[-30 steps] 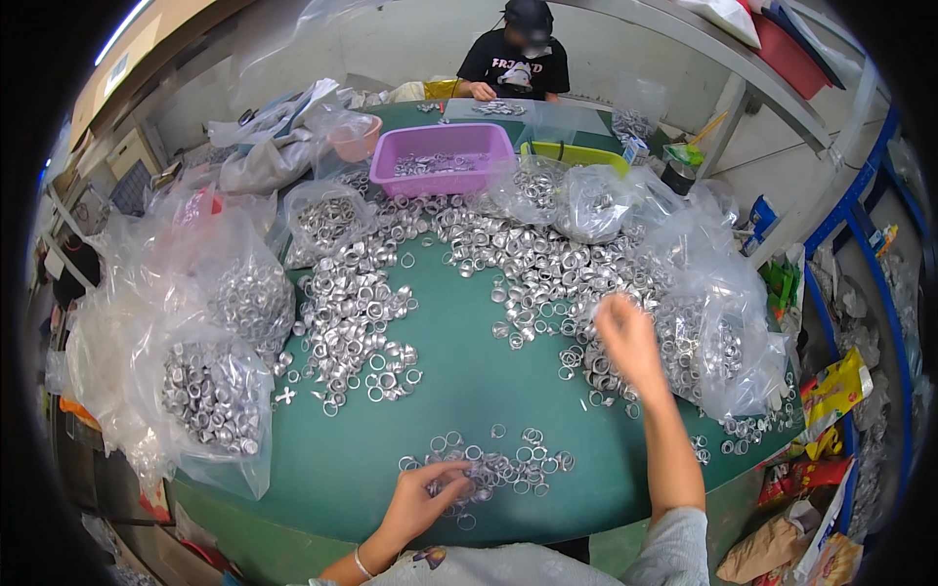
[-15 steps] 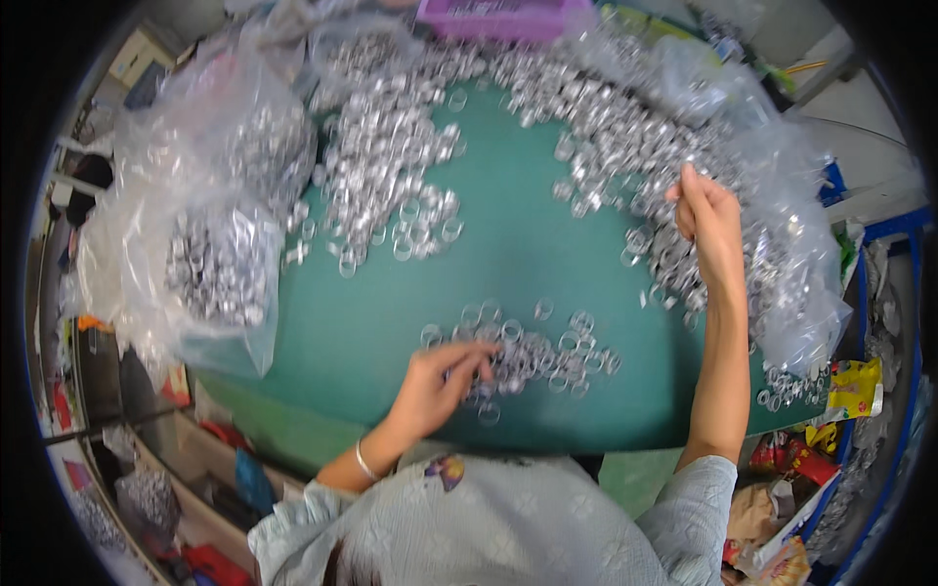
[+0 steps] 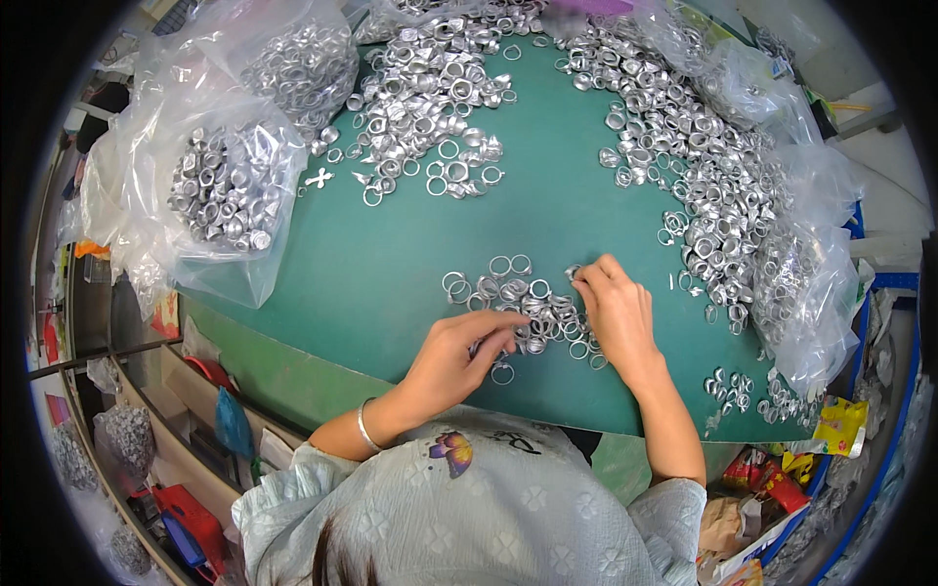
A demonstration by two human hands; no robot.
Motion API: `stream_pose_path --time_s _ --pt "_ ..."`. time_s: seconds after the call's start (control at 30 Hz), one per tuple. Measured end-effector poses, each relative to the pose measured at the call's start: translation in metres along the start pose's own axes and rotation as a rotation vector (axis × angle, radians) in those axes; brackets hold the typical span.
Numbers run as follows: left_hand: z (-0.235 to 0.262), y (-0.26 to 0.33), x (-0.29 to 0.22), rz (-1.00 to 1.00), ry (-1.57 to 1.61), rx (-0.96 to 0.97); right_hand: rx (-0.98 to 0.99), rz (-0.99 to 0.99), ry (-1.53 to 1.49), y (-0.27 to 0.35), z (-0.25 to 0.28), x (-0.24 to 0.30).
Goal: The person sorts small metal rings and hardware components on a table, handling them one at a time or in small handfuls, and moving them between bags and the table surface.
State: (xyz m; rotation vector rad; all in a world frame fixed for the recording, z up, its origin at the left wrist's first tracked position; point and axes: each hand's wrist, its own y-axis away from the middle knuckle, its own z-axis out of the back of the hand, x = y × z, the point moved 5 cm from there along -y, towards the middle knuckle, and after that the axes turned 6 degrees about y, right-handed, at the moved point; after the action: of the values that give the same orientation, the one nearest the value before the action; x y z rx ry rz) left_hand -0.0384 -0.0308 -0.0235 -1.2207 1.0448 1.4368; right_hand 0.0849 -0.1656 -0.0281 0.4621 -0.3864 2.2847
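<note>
A small pile of silver-coloured metal rings (image 3: 532,311) lies on the green table in front of me. My left hand (image 3: 457,359), with a bangle on its wrist, rests at the pile's left side. Its thumb and forefinger are bent close together over the rings; what they hold, if anything, is hidden. At the pile's right edge, my right hand (image 3: 618,311) pinches a small silver ring (image 3: 574,272) between thumb and fingertips. Its other fingers are curled in.
Larger heaps of rings spread at the far left (image 3: 430,98) and along the right (image 3: 703,186) of the green table (image 3: 391,264). Clear plastic bags (image 3: 234,195) filled with rings stand at the left. A small ring cluster (image 3: 728,389) lies near the right front edge. Open drawers (image 3: 176,391) are at lower left.
My right hand has come from the right-hand heap down and left to the small pile. My left hand stays by the pile. The view has shifted, and a small cluster now lies near the right front edge.
</note>
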Motion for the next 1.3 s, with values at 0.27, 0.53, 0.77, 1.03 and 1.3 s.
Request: stream_pose_path --time_s 0.27,0.53,0.77,1.03,1.3 --pt "-0.002 0.006 0.007 0.126 0.226 -0.009 0.209 -0.386 -1.036 0.038 0.002 0.021" --pt "-0.013 0.005 -0.009 -0.091 0.27 -0.065 0.072 -0.277 -1.094 0.054 0.001 0.04" --pt "-0.008 0.009 -0.012 -0.058 0.272 -0.061 0.037 -0.427 -1.172 0.057 0.0 0.046" --pt "-0.009 0.007 -0.002 0.15 0.433 0.011 0.241 -0.303 -0.988 0.051 -0.001 0.041" --pt "0.008 -0.006 0.009 0.189 0.449 -0.123 0.245 -0.417 -1.437 -0.118 0.025 -0.02"
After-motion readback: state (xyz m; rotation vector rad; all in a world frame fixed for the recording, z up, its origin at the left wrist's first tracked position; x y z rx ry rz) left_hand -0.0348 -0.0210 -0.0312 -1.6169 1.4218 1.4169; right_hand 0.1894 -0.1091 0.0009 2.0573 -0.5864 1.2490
